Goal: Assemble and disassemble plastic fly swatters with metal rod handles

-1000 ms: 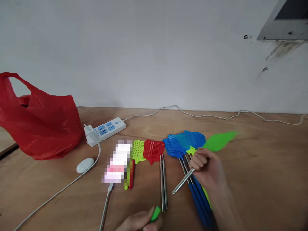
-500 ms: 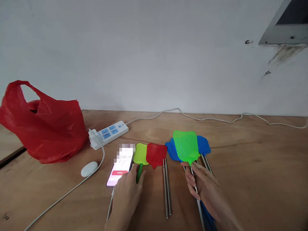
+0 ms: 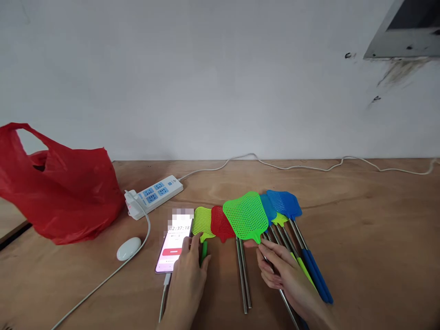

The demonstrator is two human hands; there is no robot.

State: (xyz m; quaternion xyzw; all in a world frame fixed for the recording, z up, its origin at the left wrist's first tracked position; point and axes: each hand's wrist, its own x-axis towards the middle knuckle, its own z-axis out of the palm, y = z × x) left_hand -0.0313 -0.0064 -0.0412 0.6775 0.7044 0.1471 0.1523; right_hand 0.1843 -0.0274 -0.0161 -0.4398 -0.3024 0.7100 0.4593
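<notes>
My right hand [image 3: 283, 277] is closed around the metal rod, just below the head, of a bright green fly swatter [image 3: 245, 215]. The swatter's head is raised, partly over a red swatter head [image 3: 220, 223] and a blue one. My left hand [image 3: 188, 279] is closed on a short green piece [image 3: 204, 253], mostly hidden by the fingers, beside a yellow-green swatter head [image 3: 203, 222]. Two bare metal rods [image 3: 242, 275] lie between my hands. Beyond my right hand lie blue swatters [image 3: 285, 203] and a yellow-green one [image 3: 280, 219], with foam-like grips.
A lit phone [image 3: 175, 243] on a cable lies beside my left hand. Farther left are a white oval device [image 3: 129, 248], a white power strip [image 3: 158, 195] and a red plastic bag [image 3: 68, 192]. A thin cord [image 3: 252, 154] runs along the wall.
My right hand has swung the green swatter's head left, over the red one, and tilted it. More of the blue and yellow-green swatters shows. My left hand has moved slightly, still on the green piece.
</notes>
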